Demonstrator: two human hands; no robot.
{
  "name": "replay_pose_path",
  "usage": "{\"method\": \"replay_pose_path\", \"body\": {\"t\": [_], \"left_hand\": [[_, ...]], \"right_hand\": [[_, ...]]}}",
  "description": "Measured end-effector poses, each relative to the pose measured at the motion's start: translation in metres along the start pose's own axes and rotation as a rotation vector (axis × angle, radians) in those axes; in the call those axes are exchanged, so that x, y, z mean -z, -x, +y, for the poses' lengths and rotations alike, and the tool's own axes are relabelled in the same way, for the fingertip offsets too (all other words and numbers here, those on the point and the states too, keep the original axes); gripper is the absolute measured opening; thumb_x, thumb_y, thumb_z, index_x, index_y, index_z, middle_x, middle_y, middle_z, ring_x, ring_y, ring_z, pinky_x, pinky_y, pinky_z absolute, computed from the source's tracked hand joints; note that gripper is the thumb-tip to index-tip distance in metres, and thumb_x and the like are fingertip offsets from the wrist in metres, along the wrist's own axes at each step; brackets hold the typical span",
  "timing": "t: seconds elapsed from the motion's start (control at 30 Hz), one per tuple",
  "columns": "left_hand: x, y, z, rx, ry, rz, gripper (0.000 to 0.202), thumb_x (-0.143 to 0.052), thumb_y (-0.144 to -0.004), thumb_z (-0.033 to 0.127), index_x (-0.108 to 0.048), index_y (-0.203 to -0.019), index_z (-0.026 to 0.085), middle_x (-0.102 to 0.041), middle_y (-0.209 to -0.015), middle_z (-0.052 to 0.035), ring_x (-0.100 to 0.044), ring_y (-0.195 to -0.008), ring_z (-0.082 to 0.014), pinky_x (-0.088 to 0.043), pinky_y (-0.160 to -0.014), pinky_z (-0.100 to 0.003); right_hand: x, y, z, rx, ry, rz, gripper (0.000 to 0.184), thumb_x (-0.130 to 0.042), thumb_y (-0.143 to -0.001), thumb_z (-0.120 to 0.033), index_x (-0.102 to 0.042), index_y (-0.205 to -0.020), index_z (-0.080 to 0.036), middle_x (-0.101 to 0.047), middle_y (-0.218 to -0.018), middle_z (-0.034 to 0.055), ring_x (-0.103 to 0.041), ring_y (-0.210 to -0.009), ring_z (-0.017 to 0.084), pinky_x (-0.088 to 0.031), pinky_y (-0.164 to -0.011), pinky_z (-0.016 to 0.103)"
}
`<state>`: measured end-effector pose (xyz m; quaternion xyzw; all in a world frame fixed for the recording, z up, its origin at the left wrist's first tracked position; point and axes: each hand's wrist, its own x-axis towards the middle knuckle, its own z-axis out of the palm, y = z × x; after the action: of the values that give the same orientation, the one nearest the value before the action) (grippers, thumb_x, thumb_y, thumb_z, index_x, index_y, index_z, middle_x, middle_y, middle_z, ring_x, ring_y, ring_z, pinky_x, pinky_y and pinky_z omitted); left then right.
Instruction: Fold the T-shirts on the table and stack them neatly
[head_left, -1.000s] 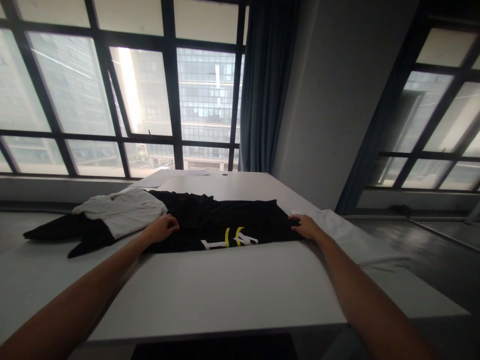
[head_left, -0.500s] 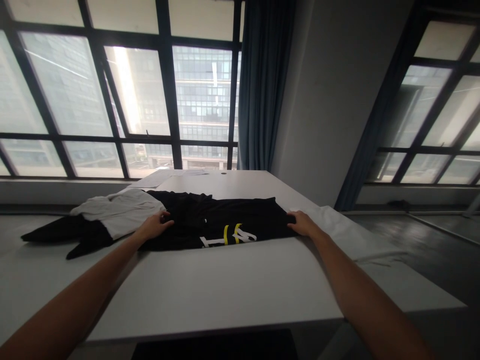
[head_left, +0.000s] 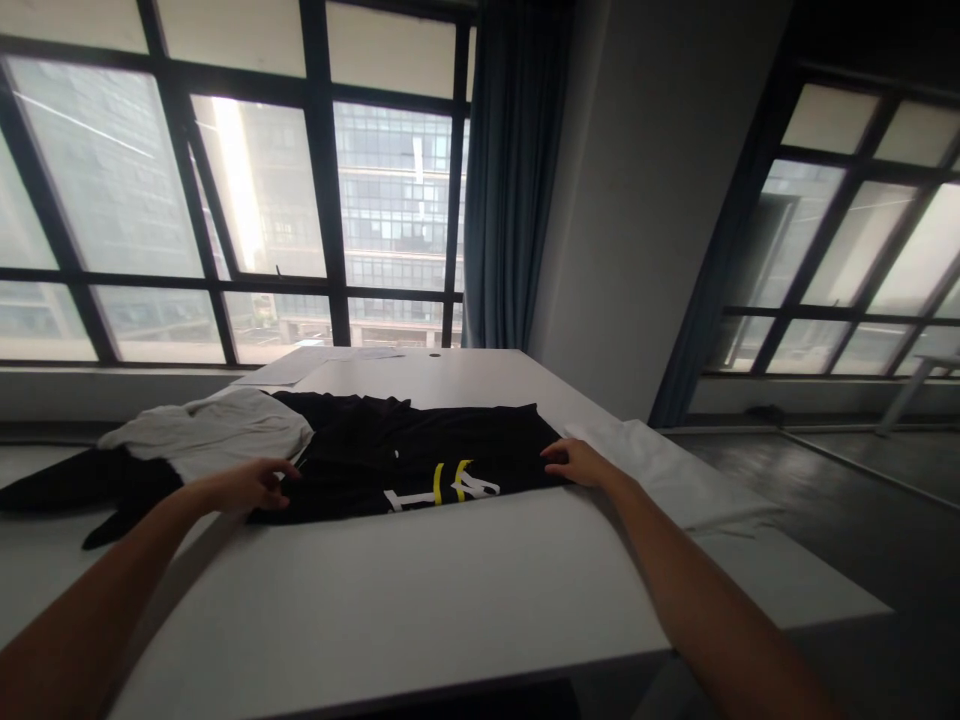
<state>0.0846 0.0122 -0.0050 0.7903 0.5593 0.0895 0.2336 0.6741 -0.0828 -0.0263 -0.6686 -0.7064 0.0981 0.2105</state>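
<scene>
A black T-shirt [head_left: 450, 432] with a white and yellow print lies folded in a long flat shape across the white table. At its left end is my left hand [head_left: 251, 487], open, with fingers slightly apart at the near corner of the cloth. My right hand [head_left: 583, 463] rests at the right end, thumb and fingers apart over the shirt's edge. Left of the T-shirt lies a crumpled light grey and black garment [head_left: 214, 436], partly behind my left hand.
The white table [head_left: 420, 610] has its front edge close to me. White cloth or plastic [head_left: 667, 470] is spread on the right side. Papers [head_left: 281, 368] lie at the far left. Windows, a blue curtain [head_left: 510, 200] and a pillar stand behind.
My left hand has come off the cloth toward the left and nearer to me, its fingers parting. My right hand's fingers have loosened at the edge. The view has shifted slightly right.
</scene>
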Motion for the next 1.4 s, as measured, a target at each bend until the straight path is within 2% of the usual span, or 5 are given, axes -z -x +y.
{"method": "replay_pose_path", "body": {"t": [0.1,0.6,1.07,1.23,1.4], "left_hand": [[0.004,0.005,0.003,-0.004,0.060,-0.137,0.066,-0.071,-0.049,0.060,-0.067,-0.103,0.023,-0.063,-0.064,0.0020,-0.065,-0.069,-0.0245,-0.051,-0.065,-0.032],[0.003,0.008,0.018,-0.048,-0.061,-0.101,0.045,-0.067,-0.051,0.060,-0.050,-0.067,0.022,-0.056,-0.064,0.0015,-0.058,-0.069,-0.0220,-0.047,-0.066,-0.032],[0.018,0.033,0.028,0.211,-0.059,-0.287,0.086,-0.076,-0.048,0.057,-0.060,-0.122,0.017,-0.072,-0.085,-0.0078,-0.070,-0.074,-0.0266,-0.058,-0.067,-0.034],[-0.023,0.005,0.058,-0.214,-0.237,0.204,0.059,-0.048,-0.084,0.060,-0.062,-0.125,0.019,-0.064,-0.130,-0.0140,-0.057,-0.121,-0.0318,-0.042,-0.104,-0.045],[-0.068,-0.019,0.058,-0.366,-0.287,0.003,0.065,-0.032,-0.095,0.058,-0.036,-0.151,0.025,-0.026,-0.162,-0.0086,-0.022,-0.149,-0.0272,-0.016,-0.119,-0.048]], "right_hand": [[0.000,0.002,0.000,-0.001,0.015,0.009,0.030,-0.071,-0.075,-0.025,-0.075,-0.104,-0.018,-0.073,-0.104,0.0077,-0.067,-0.093,0.021,-0.052,-0.085,0.029],[0.011,0.006,0.022,-0.378,0.406,-0.002,0.046,-0.066,-0.076,-0.023,-0.069,-0.122,-0.020,-0.072,-0.116,0.0119,-0.066,-0.108,0.027,-0.049,-0.090,0.033],[0.035,0.012,0.019,-0.501,0.383,-0.133,0.038,-0.070,-0.063,-0.011,-0.077,-0.098,-0.023,-0.074,-0.100,0.0076,-0.069,-0.095,0.025,-0.052,-0.077,0.029],[0.026,0.006,-0.013,-0.170,0.386,0.011,0.036,-0.062,-0.082,-0.026,-0.071,-0.116,-0.022,-0.067,-0.122,0.0105,-0.063,-0.111,0.026,-0.049,-0.093,0.033],[-0.002,-0.001,-0.029,0.039,0.265,-0.055,0.030,-0.057,-0.089,-0.032,-0.072,-0.113,-0.020,-0.066,-0.122,0.0110,-0.062,-0.109,0.024,-0.046,-0.099,0.033]]}}
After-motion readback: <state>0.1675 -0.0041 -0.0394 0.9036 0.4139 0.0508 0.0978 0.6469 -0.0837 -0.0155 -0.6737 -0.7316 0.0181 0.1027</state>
